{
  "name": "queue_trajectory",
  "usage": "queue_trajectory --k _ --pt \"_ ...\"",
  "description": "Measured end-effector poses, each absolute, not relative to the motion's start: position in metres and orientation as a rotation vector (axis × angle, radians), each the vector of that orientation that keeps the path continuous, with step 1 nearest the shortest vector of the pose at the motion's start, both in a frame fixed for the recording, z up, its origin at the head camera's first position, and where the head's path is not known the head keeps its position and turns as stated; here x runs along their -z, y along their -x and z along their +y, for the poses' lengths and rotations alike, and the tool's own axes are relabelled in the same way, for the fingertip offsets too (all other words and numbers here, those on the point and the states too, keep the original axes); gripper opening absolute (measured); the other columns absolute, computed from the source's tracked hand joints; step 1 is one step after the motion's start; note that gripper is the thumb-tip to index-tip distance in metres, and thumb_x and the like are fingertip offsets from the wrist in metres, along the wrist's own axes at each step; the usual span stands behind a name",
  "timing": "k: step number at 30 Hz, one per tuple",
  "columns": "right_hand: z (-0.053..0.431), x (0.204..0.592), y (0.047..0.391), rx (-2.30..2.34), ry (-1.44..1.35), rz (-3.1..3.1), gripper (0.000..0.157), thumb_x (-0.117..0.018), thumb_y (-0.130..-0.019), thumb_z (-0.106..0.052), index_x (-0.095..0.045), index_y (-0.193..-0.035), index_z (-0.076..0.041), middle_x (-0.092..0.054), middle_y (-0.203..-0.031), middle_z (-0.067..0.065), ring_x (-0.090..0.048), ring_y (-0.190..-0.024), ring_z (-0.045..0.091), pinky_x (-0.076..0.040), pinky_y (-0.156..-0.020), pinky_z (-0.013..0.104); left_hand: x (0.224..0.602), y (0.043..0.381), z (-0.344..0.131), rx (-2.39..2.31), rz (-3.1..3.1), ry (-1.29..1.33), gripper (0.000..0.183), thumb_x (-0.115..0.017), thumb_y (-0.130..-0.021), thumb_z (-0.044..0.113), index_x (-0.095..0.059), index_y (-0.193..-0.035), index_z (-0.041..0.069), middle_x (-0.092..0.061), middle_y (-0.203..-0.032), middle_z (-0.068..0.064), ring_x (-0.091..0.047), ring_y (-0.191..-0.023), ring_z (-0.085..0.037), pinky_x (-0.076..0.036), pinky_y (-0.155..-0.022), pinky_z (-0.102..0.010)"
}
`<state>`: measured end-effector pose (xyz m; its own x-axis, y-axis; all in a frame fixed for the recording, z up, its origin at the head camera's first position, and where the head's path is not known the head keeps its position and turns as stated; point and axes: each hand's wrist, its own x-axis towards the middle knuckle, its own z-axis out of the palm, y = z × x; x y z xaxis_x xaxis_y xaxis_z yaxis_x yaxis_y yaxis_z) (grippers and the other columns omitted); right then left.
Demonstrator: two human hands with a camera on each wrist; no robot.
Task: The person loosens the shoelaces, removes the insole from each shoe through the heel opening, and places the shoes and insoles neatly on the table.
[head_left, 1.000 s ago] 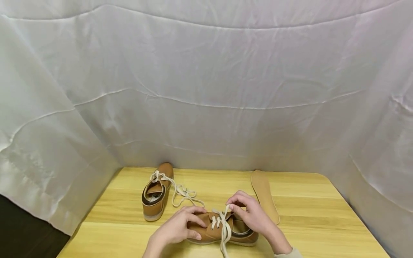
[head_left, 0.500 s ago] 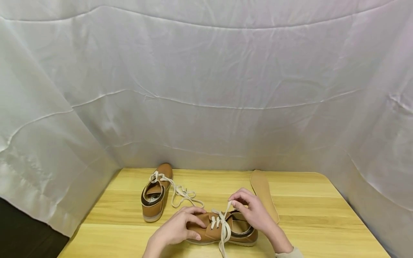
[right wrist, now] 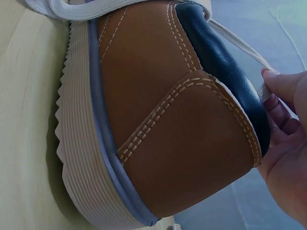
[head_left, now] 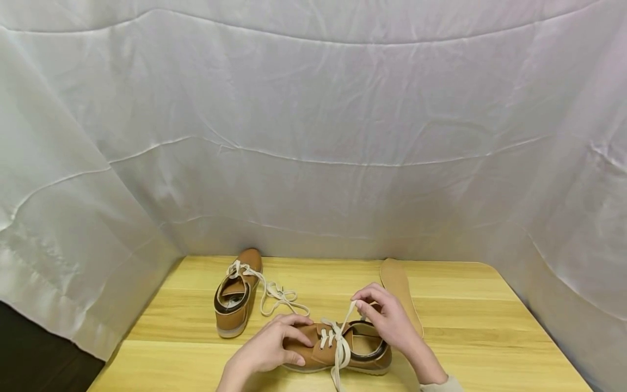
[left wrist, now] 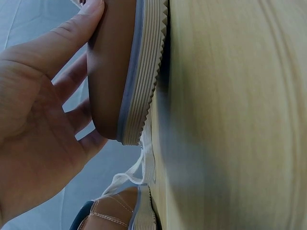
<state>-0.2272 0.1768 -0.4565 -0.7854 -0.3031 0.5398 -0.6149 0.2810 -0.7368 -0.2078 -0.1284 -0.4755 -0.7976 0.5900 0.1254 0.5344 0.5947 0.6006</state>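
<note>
A brown shoe [head_left: 370,363] with cream laces lies on the table at the front, its toe to the left. My left hand [head_left: 268,344] grips the toe, thumb on the near side and fingers over the top; the left wrist view shows the thumb and fingers [left wrist: 79,76] around it. With thumb and forefinger, my right hand [head_left: 387,317] pinches one shoelace [head_left: 349,317] and holds it taut above the shoe's opening. The other lace strands hang over the near side of the shoe. In the right wrist view the heel [right wrist: 187,139] fills the middle, the right hand beside its collar.
A second brown shoe [head_left: 233,321] stands at the left, its loose laces [head_left: 281,294] trailing right across the table. Behind the right hand lies a tan insole [head_left: 398,280]. Grey cloth [head_left: 313,207] hangs around the wooden table [head_left: 480,326].
My right hand has moved slightly up and to the right, drawing the pinched shoelace out straighter. My left hand keeps its grip on the toe.
</note>
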Motion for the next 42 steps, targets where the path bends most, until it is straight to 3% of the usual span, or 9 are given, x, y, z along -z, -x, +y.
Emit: queue_trajectory --k 11,19,26,35,42 --pt "0.181 0.456 0.229 -1.553 -0.782 -2.239 0.008 -0.065 -0.100 -0.001 -0.071 -0.105 -0.004 -0.064 -0.096 0.007 -0.065 -0.074 0.024 -0.059 -0.059 0.033 0.476 0.208 -0.128 -0.979 2.732 -0.969 0.029 -0.088 -0.079 0.031 -0.081 -0.106 0.034 -0.060 -0.146 0.008 -0.049 -0.139 -0.024 -0.037 -0.115 -0.060" --pt "0.184 0.455 0.231 -1.564 -0.730 -2.245 0.014 -0.063 -0.099 0.006 -0.072 -0.106 -0.003 -0.065 -0.099 0.006 -0.066 -0.075 0.022 -0.059 -0.061 0.030 0.475 0.207 -0.128 -0.983 2.731 -0.967 0.028 -0.088 -0.079 0.031 -0.081 -0.106 0.034 -0.059 -0.146 0.009 -0.049 -0.138 -0.024 -0.037 -0.115 -0.060" --pt "0.187 0.457 0.234 -1.557 -0.697 -2.241 0.009 -0.065 -0.101 -0.001 -0.072 -0.105 -0.004 -0.065 -0.096 0.010 -0.066 -0.075 0.022 -0.059 -0.061 0.030 0.475 0.208 -0.128 -0.980 2.734 -0.968 0.028 -0.087 -0.079 0.032 -0.081 -0.106 0.035 -0.059 -0.146 0.010 -0.049 -0.139 -0.024 -0.037 -0.115 -0.060" --pt "0.193 0.461 0.238 -1.526 -0.573 -2.202 0.010 -0.066 -0.099 0.000 -0.073 -0.103 -0.005 -0.064 -0.094 0.005 -0.064 -0.078 0.013 -0.060 -0.064 0.028 0.475 0.207 -0.129 -0.998 2.720 -0.957 0.028 -0.087 -0.079 0.031 -0.081 -0.107 0.036 -0.059 -0.146 0.010 -0.048 -0.139 -0.023 -0.037 -0.115 -0.060" --pt "0.197 0.461 0.239 -1.541 -0.475 -2.209 0.009 -0.067 -0.099 -0.001 -0.074 -0.103 -0.003 -0.065 -0.096 0.005 -0.064 -0.081 0.013 -0.060 -0.069 0.026 0.475 0.206 -0.129 -1.002 2.716 -0.955 0.028 -0.087 -0.079 0.032 -0.081 -0.107 0.035 -0.058 -0.146 0.010 -0.048 -0.139 -0.023 -0.037 -0.115 -0.060"
